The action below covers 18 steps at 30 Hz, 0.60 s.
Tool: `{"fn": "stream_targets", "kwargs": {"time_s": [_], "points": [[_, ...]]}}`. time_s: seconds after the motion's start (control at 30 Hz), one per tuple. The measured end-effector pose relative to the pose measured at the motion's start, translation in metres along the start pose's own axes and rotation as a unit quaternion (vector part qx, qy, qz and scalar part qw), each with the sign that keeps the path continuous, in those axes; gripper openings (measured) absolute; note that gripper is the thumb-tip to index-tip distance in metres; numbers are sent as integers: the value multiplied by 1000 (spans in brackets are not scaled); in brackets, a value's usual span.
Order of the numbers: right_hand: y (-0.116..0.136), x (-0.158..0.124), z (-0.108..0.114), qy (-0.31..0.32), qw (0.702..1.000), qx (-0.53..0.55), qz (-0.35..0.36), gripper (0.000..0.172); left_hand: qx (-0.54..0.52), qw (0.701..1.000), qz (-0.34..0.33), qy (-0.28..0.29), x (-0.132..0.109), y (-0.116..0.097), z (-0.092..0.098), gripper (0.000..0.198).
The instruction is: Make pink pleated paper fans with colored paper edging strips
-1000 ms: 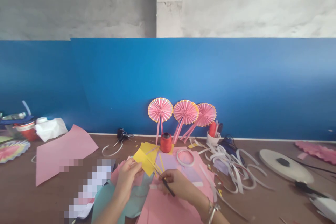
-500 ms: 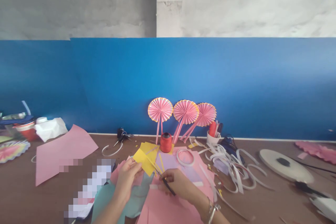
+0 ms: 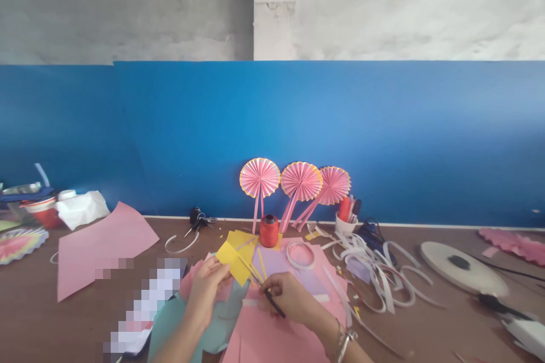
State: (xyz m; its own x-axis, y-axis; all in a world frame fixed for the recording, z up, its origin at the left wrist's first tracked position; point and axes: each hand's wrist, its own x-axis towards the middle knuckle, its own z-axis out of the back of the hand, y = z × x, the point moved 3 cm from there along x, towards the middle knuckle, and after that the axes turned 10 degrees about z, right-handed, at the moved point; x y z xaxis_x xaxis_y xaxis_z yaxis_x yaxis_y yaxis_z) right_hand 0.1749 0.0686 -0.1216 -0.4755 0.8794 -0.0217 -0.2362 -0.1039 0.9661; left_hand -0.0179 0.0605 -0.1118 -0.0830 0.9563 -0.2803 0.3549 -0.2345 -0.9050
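My left hand [image 3: 207,289] is closed on a piece of yellow paper [image 3: 233,261], holding it up over the table by its lower left edge. My right hand [image 3: 290,296] grips black-handled scissors [image 3: 269,298] whose blades meet the yellow paper's right side. Thin yellow strips hang off the paper near the blades. Pink sheets [image 3: 272,334] and a teal sheet [image 3: 217,326] lie under both hands.
Three pink paper fans [image 3: 300,182] lean on the blue wall. A red thread spool [image 3: 269,231], a tape ring [image 3: 300,254], curled white strips [image 3: 378,269], a white cup of pens [image 3: 346,218], a large pink sheet [image 3: 102,247] and a white disc [image 3: 462,267] lie on the brown table.
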Motion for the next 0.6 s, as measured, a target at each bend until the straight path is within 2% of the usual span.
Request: {"fn": "stream_targets", "kwargs": {"time_s": [0.27, 0.6], "points": [[1, 0, 0, 8, 1000, -9, -8, 21, 1, 1000, 13, -11, 0, -1, -1, 42], [10, -3, -2, 3, 1000, -1, -17, 24, 29, 999, 34, 25, -6, 0, -9, 40]]}}
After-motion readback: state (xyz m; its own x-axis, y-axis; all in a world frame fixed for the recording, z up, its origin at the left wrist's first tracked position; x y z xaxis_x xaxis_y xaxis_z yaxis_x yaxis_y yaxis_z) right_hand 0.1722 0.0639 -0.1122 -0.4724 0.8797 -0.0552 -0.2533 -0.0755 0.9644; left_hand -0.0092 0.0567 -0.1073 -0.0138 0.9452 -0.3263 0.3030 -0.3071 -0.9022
